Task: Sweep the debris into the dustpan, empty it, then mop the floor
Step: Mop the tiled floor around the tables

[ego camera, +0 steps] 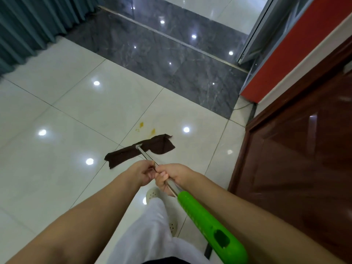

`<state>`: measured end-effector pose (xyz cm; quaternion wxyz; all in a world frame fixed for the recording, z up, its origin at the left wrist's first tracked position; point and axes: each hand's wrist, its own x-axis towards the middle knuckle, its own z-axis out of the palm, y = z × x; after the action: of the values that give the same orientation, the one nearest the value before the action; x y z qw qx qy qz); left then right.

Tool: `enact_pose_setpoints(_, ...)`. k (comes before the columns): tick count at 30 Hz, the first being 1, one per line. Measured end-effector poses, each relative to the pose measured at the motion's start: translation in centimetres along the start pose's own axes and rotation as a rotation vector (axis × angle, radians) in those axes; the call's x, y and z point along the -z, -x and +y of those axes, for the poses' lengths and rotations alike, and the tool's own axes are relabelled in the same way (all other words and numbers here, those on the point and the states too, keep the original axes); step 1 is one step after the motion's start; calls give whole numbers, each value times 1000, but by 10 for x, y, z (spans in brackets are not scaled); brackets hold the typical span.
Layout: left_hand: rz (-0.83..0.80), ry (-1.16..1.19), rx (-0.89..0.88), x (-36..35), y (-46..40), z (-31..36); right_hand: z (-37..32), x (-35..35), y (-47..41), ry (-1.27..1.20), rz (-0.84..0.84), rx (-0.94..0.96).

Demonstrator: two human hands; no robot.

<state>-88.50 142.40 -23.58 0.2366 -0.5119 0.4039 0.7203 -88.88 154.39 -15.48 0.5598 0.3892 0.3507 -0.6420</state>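
Fingers of my left hand (143,173) and right hand (169,177) curl round the mop's metal shaft (147,158), just above its green handle (207,223). I see the dark mop cloth (141,150) flat on the white tile floor (76,115), just beside yellow stains (141,124).

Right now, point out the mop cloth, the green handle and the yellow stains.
mop cloth (152,148): head view, brown fabric right of the pole joint.
green handle (200,218): head view, mid-body.
yellow stains (141,124): head view, largest blot, beyond the cloth.
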Motion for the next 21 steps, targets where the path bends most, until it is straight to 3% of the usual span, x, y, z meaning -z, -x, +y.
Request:
enact_pose_setpoints(13,16,155,35,-35,-22,32,-62,2,-12,188,106,-29)
enact_pose_setpoints(21,9,227,75,-81,-62,83,-148,8,-22,295,124,-61)
